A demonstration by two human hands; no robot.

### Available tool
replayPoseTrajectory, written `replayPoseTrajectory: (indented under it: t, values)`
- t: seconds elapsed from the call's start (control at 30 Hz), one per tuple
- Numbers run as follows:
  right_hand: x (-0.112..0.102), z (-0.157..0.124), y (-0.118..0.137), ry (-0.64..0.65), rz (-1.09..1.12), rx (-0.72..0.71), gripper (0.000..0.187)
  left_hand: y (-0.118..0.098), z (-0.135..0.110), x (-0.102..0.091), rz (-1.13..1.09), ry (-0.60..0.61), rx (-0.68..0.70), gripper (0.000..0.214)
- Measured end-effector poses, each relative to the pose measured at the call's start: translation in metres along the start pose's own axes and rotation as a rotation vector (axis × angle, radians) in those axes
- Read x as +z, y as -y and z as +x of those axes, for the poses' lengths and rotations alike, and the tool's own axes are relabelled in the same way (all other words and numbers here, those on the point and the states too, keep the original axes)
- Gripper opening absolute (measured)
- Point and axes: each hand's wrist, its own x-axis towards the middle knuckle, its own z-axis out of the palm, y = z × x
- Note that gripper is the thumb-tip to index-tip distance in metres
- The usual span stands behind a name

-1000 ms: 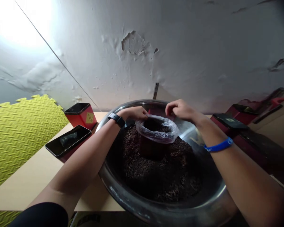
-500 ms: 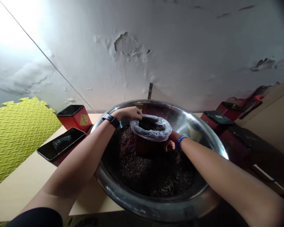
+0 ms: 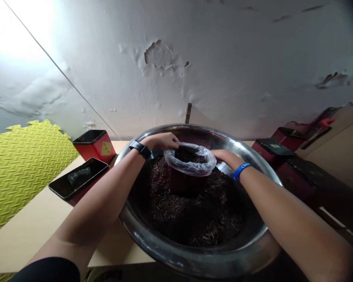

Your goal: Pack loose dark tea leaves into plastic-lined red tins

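Lined tin (image 3: 182, 184) in the middle of the basin (image 3: 170, 254) of tea leaves (image 3: 194, 211)
Our left hand (image 3: 161, 141) pinches the plastic bag (image 3: 191, 166) at its far-left rim; our right hand (image 3: 228, 157) touches its right side, fingers hidden, grip we cannot tell.

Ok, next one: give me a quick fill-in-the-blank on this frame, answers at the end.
1. The left hand, with a ____ watch at its wrist, grips the rim of the clear bag.
2. The right hand has a ____ band at its wrist.
3. The bag lines a ____ tin standing in a metal basin of dark loose leaves.
4. The foam mat on the left is ____.
Missing words: black, blue, red, yellow.
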Motion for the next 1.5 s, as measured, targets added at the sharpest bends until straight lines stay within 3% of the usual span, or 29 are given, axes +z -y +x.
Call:
replayPoseTrajectory:
  t: [0.13,0.3,0.47,0.6,0.7,0.8,0.93,1.07,1.23,1.37,1.43,1.5]
  values:
    - [-0.026,0.0,-0.002,-0.077,0.056,-0.068,0.019,0.0,0.0,0.0,-0.014,0.007,0.008,0.011]
    - [-0.031,-0.027,0.03,-0.29,0.252,-0.388,0.033,0.002,0.001,0.002,-0.021,0.0,0.027,0.012]
    - [-0.016,-0.053,0.068,-0.179,0.022,-0.67,0.027,0.008,0.006,0.002,-0.045,0.027,0.039,0.015]
    - [-0.017,-0.057,0.066,-0.283,0.12,-0.755,0.035,0.011,0.008,0.001,-0.021,0.024,0.056,0.015]
    - [-0.022,-0.052,0.059,-0.234,0.08,-0.823,0.048,0.012,0.009,0.001,-0.023,0.027,0.055,0.017]
    - [-0.028,-0.05,0.054,-0.149,-0.019,-0.796,0.049,0.013,0.01,0.002,-0.05,0.043,0.035,0.017]
    - [-0.031,-0.056,0.054,-0.202,0.071,-0.756,0.051,0.012,0.009,0.002,-0.061,0.043,0.012,0.016]
    - [-0.028,-0.06,0.061,-0.022,-0.018,-0.744,0.05,0.007,0.005,0.001,-0.072,0.054,0.005,0.014]
    - [-0.028,-0.062,0.062,-0.087,-0.028,-0.699,0.044,0.001,0.001,0.0,-0.061,0.043,0.003,0.014]
    - [-0.031,-0.063,0.059,0.007,-0.032,-0.678,0.042,0.001,0.002,0.0,-0.047,0.04,0.001,0.013]
    - [-0.038,-0.058,0.051,-0.081,0.064,-0.646,0.036,0.003,0.003,0.0,-0.029,0.032,0.009,0.014]
    - [-0.044,-0.048,0.038,-0.262,0.19,-0.584,0.031,0.005,0.004,-0.001,-0.018,0.031,0.02,0.015]
